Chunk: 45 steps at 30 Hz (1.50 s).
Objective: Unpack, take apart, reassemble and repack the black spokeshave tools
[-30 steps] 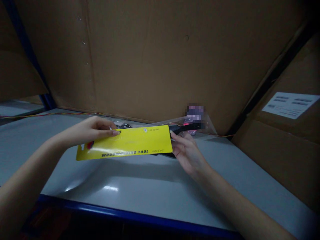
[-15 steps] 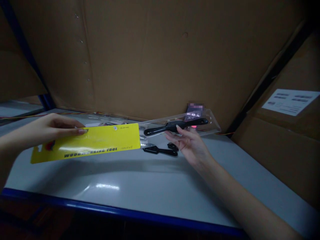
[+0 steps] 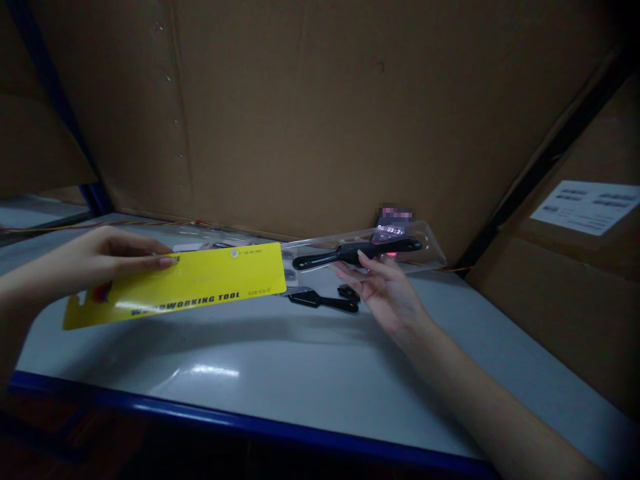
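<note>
My left hand pinches the top edge of a long yellow card printed "WOODWORKING TOOL" and holds it above the grey shelf. My right hand is palm up, its fingers under a clear plastic blister tray that carries a black-handled tool. The card's right end sits just beside the tray's left end. A second black tool lies on the shelf below the tray, between my hands.
The grey shelf surface has a blue front edge. A large cardboard box fills the back, and another box with a white label stands at the right. A small lit display sits behind the tray. A thin coloured wire runs along the back left.
My left hand has drawn the yellow card to the left, off the clear tray, which uncovered the black tools. Over the last half second both hands have barely moved.
</note>
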{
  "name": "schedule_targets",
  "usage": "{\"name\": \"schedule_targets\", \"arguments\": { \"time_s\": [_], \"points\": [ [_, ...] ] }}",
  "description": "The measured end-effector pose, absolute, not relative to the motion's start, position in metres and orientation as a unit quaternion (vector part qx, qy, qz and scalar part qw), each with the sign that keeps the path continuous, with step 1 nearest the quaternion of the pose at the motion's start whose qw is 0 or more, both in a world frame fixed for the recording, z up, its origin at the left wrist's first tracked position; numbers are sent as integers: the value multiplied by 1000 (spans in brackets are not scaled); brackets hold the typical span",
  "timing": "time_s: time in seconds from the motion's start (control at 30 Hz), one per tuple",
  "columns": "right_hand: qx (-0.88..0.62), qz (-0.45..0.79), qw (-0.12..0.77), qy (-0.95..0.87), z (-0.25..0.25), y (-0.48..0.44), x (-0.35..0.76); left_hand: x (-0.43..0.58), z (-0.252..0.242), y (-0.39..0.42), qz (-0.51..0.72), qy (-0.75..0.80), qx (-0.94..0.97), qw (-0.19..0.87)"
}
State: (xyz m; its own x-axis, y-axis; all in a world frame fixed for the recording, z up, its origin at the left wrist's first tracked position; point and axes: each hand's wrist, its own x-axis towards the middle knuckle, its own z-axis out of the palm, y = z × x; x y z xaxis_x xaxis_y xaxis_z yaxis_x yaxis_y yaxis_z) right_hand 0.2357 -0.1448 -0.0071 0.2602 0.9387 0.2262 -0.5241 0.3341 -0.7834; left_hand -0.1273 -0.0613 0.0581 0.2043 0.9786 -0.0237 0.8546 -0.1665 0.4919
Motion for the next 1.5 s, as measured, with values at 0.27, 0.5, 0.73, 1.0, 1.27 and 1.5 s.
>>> {"name": "schedule_targets", "arguments": {
  "time_s": [0.27, 0.5, 0.73, 1.0, 1.27, 1.5],
  "points": [
    [-299, 490, 739, -352, -9, -144, 236, -126, 55, -62, 120, 618, 749, 206],
    [-302, 482, 724, -389, -9, -144, 237, -126, 50, -56, 107, 611, 756, 210],
    [-297, 492, 711, -405, -7, -145, 236, -127, 53, -58, 123, 598, 770, 188],
    [-300, 490, 708, -411, -9, -144, 237, -123, 53, -59, 133, 604, 764, 184],
    [-303, 492, 715, -393, -8, -148, 228, -107, 48, -65, 156, 581, 769, 216],
    [-301, 503, 705, -400, -10, -151, 219, -82, 41, -68, 155, 520, 800, 255]
  ]
}}
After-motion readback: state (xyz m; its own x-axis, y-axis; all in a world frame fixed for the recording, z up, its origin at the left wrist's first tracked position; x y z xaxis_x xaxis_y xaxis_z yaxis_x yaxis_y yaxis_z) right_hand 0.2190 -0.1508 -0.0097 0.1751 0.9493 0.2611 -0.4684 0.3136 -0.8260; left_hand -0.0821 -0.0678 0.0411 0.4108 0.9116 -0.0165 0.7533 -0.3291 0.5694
